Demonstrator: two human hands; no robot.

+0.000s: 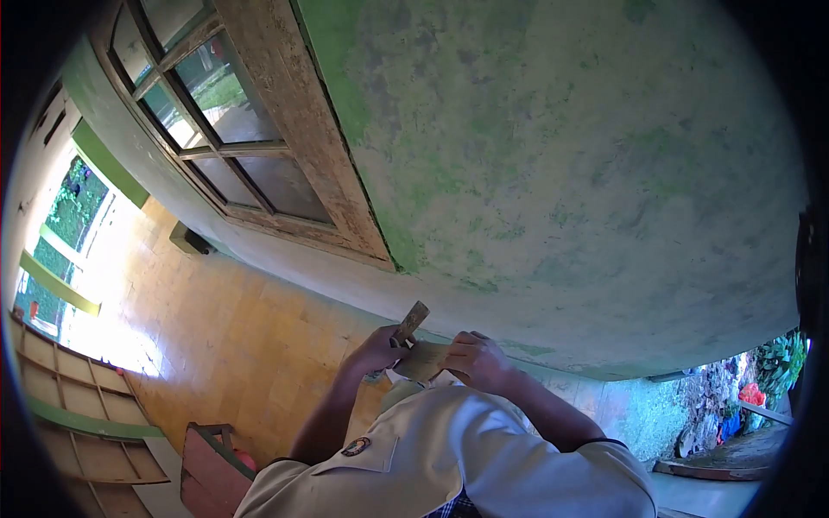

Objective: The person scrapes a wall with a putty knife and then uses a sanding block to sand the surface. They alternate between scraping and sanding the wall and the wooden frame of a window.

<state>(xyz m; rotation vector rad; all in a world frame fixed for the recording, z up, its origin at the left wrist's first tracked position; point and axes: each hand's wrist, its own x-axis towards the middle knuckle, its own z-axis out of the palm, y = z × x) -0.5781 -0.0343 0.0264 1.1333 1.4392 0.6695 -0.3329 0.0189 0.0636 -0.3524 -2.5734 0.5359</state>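
Note:
My left hand (377, 351) is closed around a short, worn piece of wood (412, 320) that sticks up past the fingers. Between my two hands lies a flat tan sheet (423, 362), which looks like sandpaper though its surface is too small to make out. My right hand (477, 360) has its fingers folded over the right side of this sheet. Both hands are close together in front of my chest, a little out from the foot of the wall.
A patchy green and white wall (561, 173) fills the upper right, beside a worn wooden-framed window (285, 112). Tan floor tiles (233, 337) stretch left. A reddish piece of furniture (210, 475) stands lower left; a red object (751, 394) lies outside at right.

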